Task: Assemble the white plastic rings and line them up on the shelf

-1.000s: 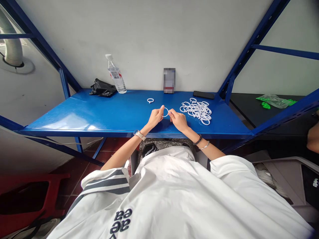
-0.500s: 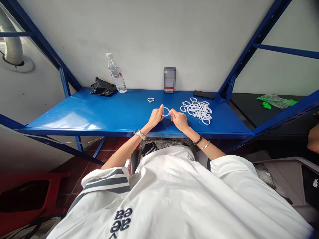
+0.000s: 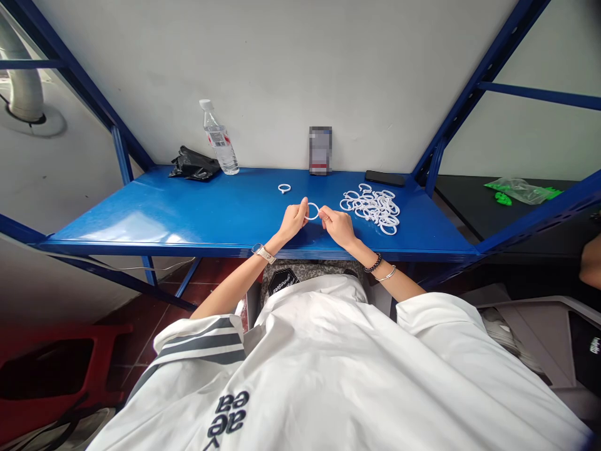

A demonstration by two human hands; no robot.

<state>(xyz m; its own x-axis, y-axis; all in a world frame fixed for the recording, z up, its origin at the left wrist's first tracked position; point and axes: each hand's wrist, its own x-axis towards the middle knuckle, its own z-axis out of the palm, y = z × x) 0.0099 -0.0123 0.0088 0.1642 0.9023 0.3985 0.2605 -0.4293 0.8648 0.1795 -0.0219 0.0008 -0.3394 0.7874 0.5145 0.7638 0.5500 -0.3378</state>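
Both my hands pinch one white plastic ring (image 3: 313,211) just above the blue shelf (image 3: 197,213). My left hand (image 3: 293,220) grips the ring's left side with thumb and forefinger. My right hand (image 3: 337,226) holds its right side. A pile of several more white rings (image 3: 372,207) lies on the shelf just right of my right hand. A single white ring (image 3: 283,188) lies alone farther back, to the left of my hands.
At the back of the shelf stand a clear water bottle (image 3: 217,139), a crumpled black bag (image 3: 193,165), a small box (image 3: 320,150) and a dark phone (image 3: 384,178). A black table (image 3: 474,207) with green pieces (image 3: 519,190) lies to the right. A red stool (image 3: 56,369) stands on the floor at left.
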